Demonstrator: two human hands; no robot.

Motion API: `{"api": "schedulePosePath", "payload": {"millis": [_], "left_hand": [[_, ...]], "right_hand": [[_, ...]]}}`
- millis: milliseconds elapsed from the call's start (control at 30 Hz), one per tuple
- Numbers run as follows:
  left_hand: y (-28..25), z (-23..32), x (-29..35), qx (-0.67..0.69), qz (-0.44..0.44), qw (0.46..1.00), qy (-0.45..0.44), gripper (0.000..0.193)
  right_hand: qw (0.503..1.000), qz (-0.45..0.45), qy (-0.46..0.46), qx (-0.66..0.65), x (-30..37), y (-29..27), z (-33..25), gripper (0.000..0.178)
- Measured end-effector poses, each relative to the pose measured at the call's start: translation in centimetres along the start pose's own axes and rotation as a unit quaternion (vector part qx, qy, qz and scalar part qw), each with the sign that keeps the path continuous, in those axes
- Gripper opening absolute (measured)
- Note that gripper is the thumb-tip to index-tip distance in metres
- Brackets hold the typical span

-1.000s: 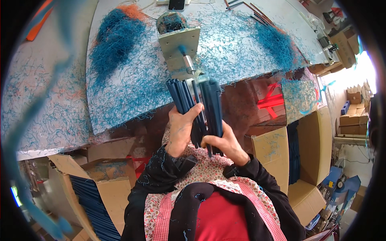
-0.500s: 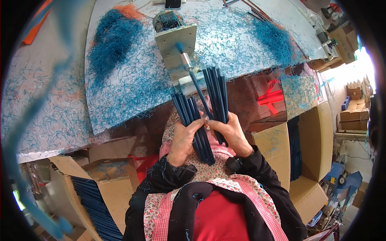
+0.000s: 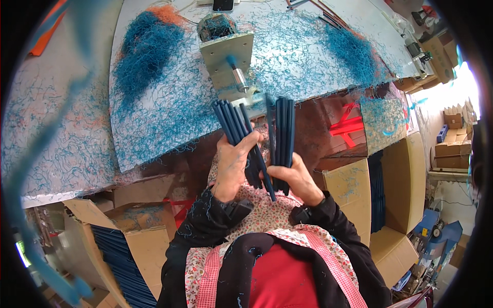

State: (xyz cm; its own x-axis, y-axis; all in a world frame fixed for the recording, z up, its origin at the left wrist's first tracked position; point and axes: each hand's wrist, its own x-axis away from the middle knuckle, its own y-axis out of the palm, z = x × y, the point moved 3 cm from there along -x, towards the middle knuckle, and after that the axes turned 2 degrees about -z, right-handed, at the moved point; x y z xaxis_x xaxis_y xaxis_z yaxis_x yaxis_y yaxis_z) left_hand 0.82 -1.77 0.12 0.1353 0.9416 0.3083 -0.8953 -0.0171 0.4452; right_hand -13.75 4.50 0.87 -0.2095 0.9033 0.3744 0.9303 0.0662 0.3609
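Observation:
My left hand (image 3: 231,163) is closed around a bundle of thin dark blue rods (image 3: 228,122). One rod slants out of that bundle under the left thumb, its lower end pointing towards my right hand. A second bundle of the same dark blue rods (image 3: 286,128) stands nearly upright in my right hand (image 3: 299,180), fingers closed round it; a rod at its left side is blurred. Just beyond the rod tips is the metal sleeve (image 3: 240,80) of a small motor (image 3: 217,28), projecting through an upright metal plate (image 3: 226,55). No rod is in the sleeve.
Stringy blue shavings cover the white table (image 3: 169,120), with a heap (image 3: 146,51) at left and another (image 3: 352,54) at right. Cardboard boxes of dark blue rods stand at lower left (image 3: 144,246) and right (image 3: 354,190). A phone (image 3: 223,5) lies at the back.
The rod whose tip was at the metal sleeve has come away from it and now lies along the left bundle. My left hand has risen slightly; the right bundle has tilted more upright.

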Motion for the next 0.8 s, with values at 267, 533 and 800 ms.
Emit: {"api": "schedulePosePath", "payload": {"millis": [267,533,800], "left_hand": [[0.3,-0.7,0.5,0.047,-0.037,0.998,-0.032,0.028],[-1.5,-4.0,3.5,0.091,-0.021,0.989,-0.111,0.024],[-1.7,-1.6,3.5,0.009,-0.001,0.998,-0.054,0.019]], "right_hand": [[0.999,0.043,0.01,0.001,-0.3,-0.1,-0.5,0.031],[0.994,0.09,-0.011,0.067,-0.5,0.3,-1.9,0.019],[0.995,0.07,-0.023,0.07,-1.0,0.7,-1.1,0.009]]}}
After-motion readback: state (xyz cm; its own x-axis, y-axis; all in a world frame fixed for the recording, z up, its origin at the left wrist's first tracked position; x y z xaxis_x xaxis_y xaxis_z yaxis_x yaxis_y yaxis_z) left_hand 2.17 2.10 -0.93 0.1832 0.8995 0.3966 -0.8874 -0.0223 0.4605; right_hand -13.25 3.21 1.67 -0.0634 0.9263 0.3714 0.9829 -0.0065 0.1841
